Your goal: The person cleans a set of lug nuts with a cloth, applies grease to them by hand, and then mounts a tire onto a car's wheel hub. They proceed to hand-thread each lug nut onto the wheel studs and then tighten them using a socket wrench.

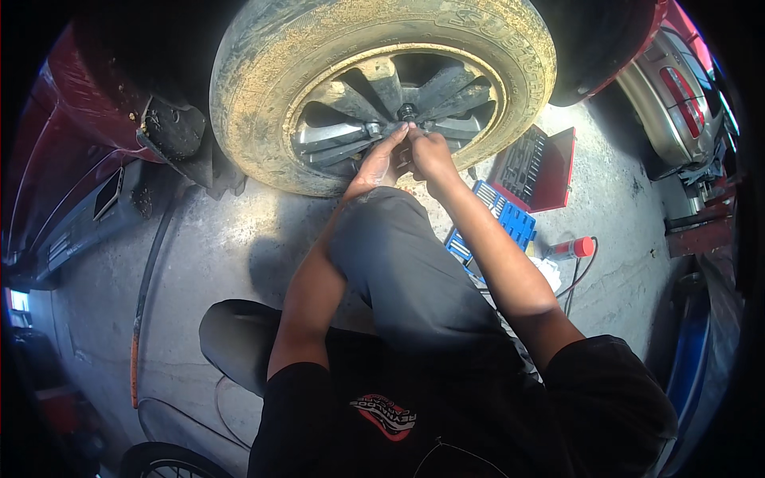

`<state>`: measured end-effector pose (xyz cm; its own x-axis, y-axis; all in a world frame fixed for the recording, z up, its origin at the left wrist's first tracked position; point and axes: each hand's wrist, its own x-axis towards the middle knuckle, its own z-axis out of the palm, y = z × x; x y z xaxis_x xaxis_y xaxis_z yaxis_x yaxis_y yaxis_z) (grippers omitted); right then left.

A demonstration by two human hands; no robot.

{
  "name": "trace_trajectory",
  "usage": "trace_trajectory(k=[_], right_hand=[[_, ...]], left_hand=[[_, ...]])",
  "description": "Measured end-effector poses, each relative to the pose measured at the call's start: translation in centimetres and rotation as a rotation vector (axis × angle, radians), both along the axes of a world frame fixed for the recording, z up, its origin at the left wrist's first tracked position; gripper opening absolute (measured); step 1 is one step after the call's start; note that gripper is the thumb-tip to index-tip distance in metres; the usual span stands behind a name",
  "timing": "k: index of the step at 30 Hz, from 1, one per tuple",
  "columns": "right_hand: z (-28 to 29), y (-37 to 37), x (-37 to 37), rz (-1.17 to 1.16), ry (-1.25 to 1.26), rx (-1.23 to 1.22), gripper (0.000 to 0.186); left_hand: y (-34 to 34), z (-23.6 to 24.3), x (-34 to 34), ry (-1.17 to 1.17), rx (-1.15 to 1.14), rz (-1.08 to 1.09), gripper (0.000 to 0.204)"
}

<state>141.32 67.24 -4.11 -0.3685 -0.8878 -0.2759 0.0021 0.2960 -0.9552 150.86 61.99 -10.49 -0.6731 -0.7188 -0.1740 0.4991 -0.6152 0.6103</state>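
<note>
A mud-caked tyre (267,88) on a dark multi-spoke alloy wheel (382,78) fills the top of the view, mounted on a vehicle. Both my hands meet at the wheel's hub. My left hand (379,166) reaches up the near side, fingers pressed together and tips at the hub. Beside it my right hand (431,156) is closed, its fingers curled and fingertips touching the left ones. Whatever is pinched between them is small and hidden. Just above the fingertips sits a dark lug nut (407,111), and another nut (373,127) shows to the left.
Right of the wheel lie an open red socket case (564,169) and a blue tool case (519,225). A red-capped spray can (570,248) rests nearby. A hose (150,279) runs along the concrete floor at left. Another car (665,95) stands far right.
</note>
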Motion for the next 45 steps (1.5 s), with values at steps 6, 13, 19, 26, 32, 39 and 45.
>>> trace_trajectory(k=[6,13,19,26,32,39,45], right_hand=[[-2.4,-0.4,-1.2,0.179,-1.324,-0.127,0.037],[-1.3,-0.1,-0.9,0.095,-0.74,-0.003,0.036],[-1.2,-2.5,0.2,-0.019,0.409,0.008,0.038],[-0.4,-2.6,-0.3,-0.061,0.218,0.118,0.048],[1.5,-1.9,-0.7,-0.035,-0.538,0.212,0.041],[-4.5,-1.3,-1.9,0.292,-2.122,-0.121,0.039],[1.8,-1.6,-1.0,0.016,-0.39,0.153,0.043]], left_hand=[[-1.8,-0.9,1.1,0.188,0.063,-0.143,0.052],[-1.4,-2.4,1.8,0.161,0.161,0.011,0.047],[-1.7,-5.3,0.9,-0.118,0.081,0.128,0.044],[-1.2,-2.2,0.9,-0.315,-0.1,0.184,0.028],[1.0,2.1,3.2,-0.598,-0.612,0.307,0.013],[-0.9,-2.1,3.3,-0.096,-0.189,0.109,0.02],[-1.7,-1.9,3.5,-0.071,-0.048,-0.037,0.022]])
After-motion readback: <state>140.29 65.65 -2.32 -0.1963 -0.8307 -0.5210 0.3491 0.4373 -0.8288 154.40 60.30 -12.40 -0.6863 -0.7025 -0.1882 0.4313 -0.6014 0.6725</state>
